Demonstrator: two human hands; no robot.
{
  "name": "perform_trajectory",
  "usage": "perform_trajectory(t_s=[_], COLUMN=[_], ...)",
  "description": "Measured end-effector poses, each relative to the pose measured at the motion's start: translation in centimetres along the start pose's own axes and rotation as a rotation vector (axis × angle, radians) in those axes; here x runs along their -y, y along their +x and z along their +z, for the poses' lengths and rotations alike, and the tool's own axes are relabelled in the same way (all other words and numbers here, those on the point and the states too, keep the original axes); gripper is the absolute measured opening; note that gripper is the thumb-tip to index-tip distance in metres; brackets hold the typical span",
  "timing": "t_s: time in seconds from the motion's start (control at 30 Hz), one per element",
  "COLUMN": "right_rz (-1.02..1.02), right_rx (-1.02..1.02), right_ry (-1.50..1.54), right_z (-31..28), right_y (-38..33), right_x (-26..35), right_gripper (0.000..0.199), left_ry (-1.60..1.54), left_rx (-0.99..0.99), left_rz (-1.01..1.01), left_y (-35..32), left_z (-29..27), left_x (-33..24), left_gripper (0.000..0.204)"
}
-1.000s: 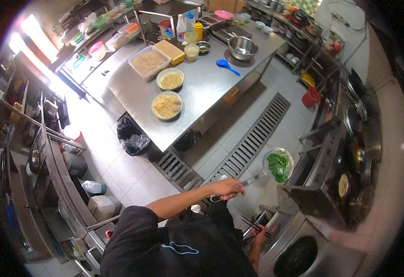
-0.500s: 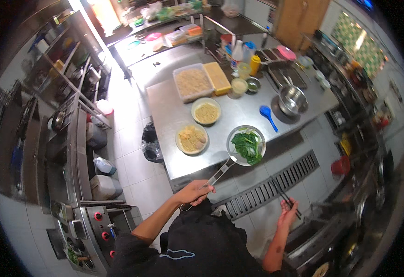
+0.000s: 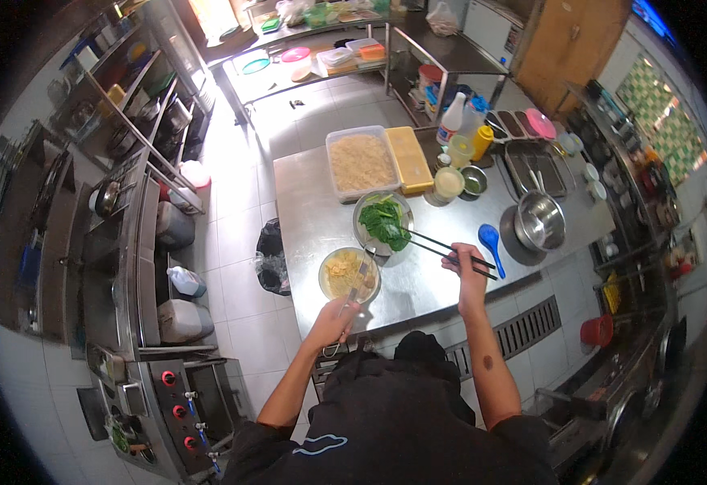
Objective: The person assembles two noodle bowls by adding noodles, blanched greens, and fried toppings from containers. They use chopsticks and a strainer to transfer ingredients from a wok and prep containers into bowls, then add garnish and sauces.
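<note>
My left hand (image 3: 336, 322) is closed round the long metal handle of a strainer (image 3: 407, 213). Wilted dark green leaves with paler stems (image 3: 382, 221) lie in it. The strainer is held over the steel table, covering the spot where a second noodle bowl stood. Its handle crosses above a bowl of noodles with pale topping (image 3: 339, 280). In my right hand (image 3: 468, 273) is a pair of black chopsticks (image 3: 434, 243). Their tips reach the right edge of the leaves; whether they grip any, I cannot tell.
On the steel table (image 3: 307, 186) stand a tub of pale food (image 3: 361, 162), a yellow container (image 3: 409, 159), sauce bottles (image 3: 482, 143), a blue spoon (image 3: 490, 246) and a steel pot (image 3: 540, 221). A black-lined bin (image 3: 271, 255) stands left of the table. A burner unit (image 3: 177, 412) is at lower left.
The strainer of greens has moved left and farther over the table, above the bowls. My right hand has swung up from low on the right, bringing the chopsticks to the leaves.
</note>
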State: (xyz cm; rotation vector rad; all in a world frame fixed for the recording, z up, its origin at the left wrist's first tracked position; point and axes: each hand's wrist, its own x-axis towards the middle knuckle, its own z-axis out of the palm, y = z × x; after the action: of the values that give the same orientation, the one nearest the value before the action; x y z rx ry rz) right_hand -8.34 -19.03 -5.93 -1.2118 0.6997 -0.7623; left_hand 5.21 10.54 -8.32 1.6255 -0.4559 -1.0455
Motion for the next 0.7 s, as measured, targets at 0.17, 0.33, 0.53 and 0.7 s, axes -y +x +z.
perform_trajectory(t_s=[0.17, 0.33, 0.53, 0.7], right_rz=[-0.043, -0.09, -0.13, -0.115], right_rx=[0.178, 0.318, 0.5, 0.555], right_ry=[-0.146, -0.24, -0.375, -0.362], right_z=[4.2, 5.3, 4.7, 3.9], right_y=[6.1, 8.2, 12.4, 14.3], right_x=[-2.4, -3.0, -3.6, -4.3], right_gripper=[0.028, 0.022, 0.019, 0.022], left_ry=[-0.094, -0.103, -0.094, -0.113], left_rx=[-0.064, -0.193, -0.402, -0.447], left_rz=[-0.074, -0.105, -0.143, -0.202], left_y=[1.3, 1.6, 2.3, 2.1], left_z=[1.7, 5.4, 9.0, 9.7], left_x=[-0.9, -0.7, -2.1, -2.6], left_gripper=[0.028, 0.029, 0.025, 0.023])
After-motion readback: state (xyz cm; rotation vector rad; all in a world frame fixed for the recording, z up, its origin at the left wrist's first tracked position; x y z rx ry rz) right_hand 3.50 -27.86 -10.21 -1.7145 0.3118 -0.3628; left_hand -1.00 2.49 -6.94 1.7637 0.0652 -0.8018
